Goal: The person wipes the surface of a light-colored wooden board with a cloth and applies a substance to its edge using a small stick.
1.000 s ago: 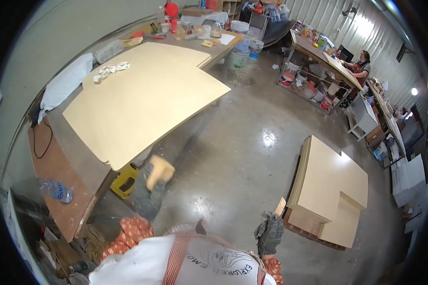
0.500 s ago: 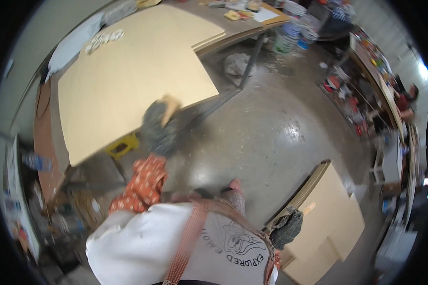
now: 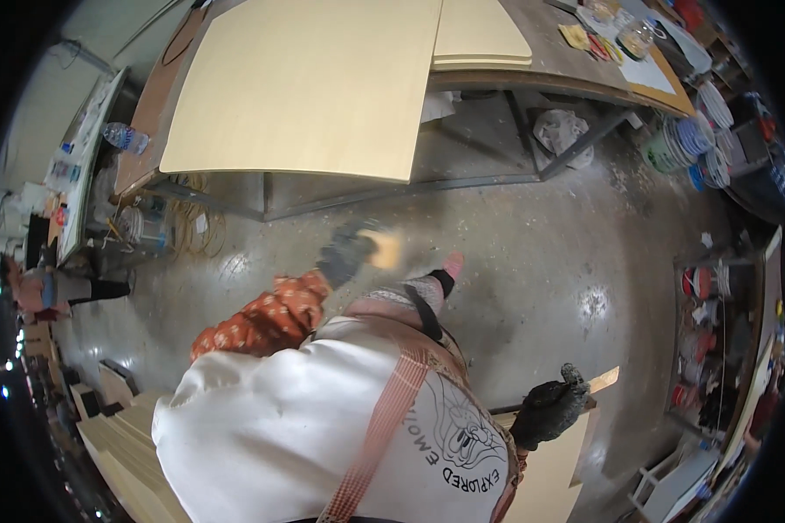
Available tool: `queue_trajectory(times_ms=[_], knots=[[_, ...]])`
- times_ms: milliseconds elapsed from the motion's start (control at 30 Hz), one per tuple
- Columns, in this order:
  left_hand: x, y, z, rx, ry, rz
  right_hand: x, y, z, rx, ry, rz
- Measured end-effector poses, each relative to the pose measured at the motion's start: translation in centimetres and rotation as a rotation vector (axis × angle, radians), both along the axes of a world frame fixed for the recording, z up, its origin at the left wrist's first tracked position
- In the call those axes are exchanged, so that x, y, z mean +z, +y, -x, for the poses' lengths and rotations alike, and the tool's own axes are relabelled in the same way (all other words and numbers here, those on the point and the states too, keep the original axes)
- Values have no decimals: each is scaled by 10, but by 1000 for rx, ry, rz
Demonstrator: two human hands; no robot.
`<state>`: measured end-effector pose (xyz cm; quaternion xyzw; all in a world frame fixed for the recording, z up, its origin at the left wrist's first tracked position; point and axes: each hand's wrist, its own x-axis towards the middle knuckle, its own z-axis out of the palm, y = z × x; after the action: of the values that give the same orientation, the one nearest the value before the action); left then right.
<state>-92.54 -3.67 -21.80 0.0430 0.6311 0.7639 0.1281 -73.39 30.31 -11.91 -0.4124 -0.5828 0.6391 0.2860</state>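
Observation:
My left hand [image 3: 344,254], in a dark grey glove, is closed round a small tan piece [image 3: 382,249]. Motion blur hides what kind of piece it is. That hand hangs over the floor, apart from the large pale wooden panel [image 3: 296,96] on the table. To the right, my right hand [image 3: 549,410], also dark-gloved, grips a thin flat wooden strip [image 3: 604,379] that sticks out beyond the fingers. Beneath this hand lie pale cut boards [image 3: 554,471], partly hidden by my body.
The panel overhangs the near edge of the metal-framed table [image 3: 567,83]. More boards [image 3: 126,453] are stacked at lower left. Buckets [image 3: 685,139] stand at far right, near a shelf [image 3: 715,340] of supplies. A person [image 3: 52,283] is at far left.
The view has swung round, so the table now lies straight ahead. My left hand has come away from the panel's edge. My right hand has moved outward, showing more of the strip.

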Motion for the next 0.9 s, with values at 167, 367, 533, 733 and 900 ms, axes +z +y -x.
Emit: queue_trajectory(times_ms=[167,367,533,733,900], knots=[[44,-6,14,310,-25,256,16,31,66,170,-40,79],[29,33,33,575,50,449,-6,116,138,424,-114,-350],[-21,67,30,688,550,848,21,148,221,402,-421,358],[-71,109,46,870,445,1075,-36,268,302,1168,-67,-752],[-50,141,46,1028,461,621,16,237,342,1137,-88,-449]])
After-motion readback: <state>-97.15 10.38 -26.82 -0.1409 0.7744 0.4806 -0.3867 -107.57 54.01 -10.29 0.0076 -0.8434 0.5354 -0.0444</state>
